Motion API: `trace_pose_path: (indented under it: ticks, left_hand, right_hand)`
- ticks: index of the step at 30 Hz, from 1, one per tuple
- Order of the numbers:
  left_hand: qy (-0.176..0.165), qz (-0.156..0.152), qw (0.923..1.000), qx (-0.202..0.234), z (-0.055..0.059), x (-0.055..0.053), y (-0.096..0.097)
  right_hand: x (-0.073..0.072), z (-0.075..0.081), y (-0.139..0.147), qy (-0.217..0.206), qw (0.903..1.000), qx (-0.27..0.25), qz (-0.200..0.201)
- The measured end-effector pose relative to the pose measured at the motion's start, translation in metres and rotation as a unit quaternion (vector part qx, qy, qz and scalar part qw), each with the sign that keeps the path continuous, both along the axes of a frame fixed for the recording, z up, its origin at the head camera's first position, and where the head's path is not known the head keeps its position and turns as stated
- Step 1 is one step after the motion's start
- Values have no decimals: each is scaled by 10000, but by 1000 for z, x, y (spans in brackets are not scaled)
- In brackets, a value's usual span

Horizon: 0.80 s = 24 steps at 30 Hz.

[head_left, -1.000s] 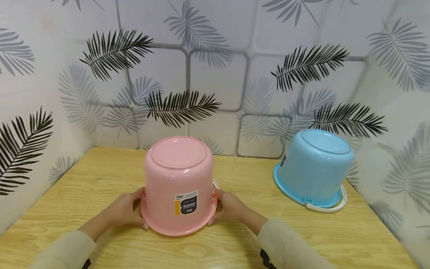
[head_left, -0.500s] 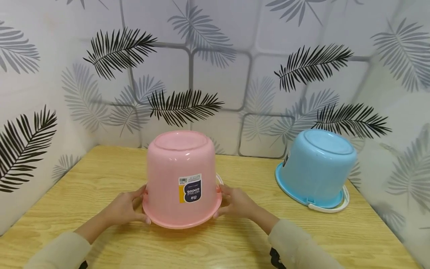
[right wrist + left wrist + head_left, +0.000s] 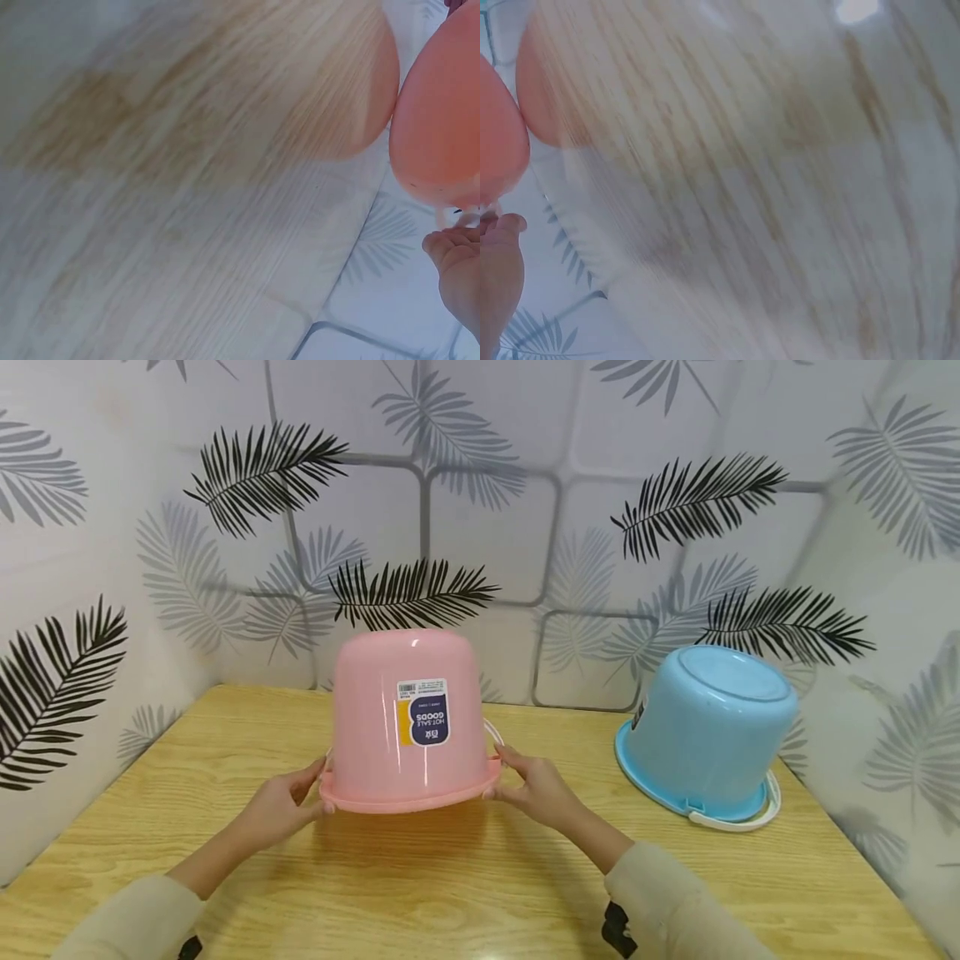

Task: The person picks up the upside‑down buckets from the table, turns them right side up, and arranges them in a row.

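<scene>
A pink plastic bucket is upside down between my hands, tipped so its label faces me and its near rim is lifted over the table. My left hand grips the rim on one side, thumb low in front. On the opposite side my right hand holds the rim, close to the white handle. Both wrist views catch only an edge of the pink bucket, with the left hand and right hand at its rim. Its inside is hidden in the head view.
At the right stands a blue bucket, also upside down, its white handle resting low on the near side. The wood-grain table reaches back to a leaf-patterned wall.
Both hands have raised the pink bucket's near rim and tipped its base away, so the base is no longer seen and the label sits higher. The blue bucket stays put.
</scene>
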<state>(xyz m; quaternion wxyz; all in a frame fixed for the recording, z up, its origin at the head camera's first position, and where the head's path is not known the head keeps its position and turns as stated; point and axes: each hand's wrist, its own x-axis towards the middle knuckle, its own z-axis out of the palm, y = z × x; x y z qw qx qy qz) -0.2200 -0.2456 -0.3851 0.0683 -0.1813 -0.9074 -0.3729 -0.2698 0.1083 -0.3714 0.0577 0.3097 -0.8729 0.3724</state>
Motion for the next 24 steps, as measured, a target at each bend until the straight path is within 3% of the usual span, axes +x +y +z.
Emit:
trace_pose_path:
  ticks: [7,11,15,17,24]
  left_hand:
    - [-164,435,9963,724,-1,-3,9]
    - [-143,814,9918,977,0,-4,18]
    - [467,1362,9836,1091,-1,-8,29]
    - [834,1554,9778,1135,-2,-10,32]
    - [1774,1723,9612,1222,-2,-13,38]
  right_hand:
    - [0,-2,-8,537,9971,-396,-356]
    - [0,-6,-15,1154,9886,-611,-745]
    - [0,-6,-23,1680,9753,-852,-1150]
    - [1,-5,-26,1710,9724,-1000,-1235]
    - [2,-1,-27,1617,9642,-1566,-1399]
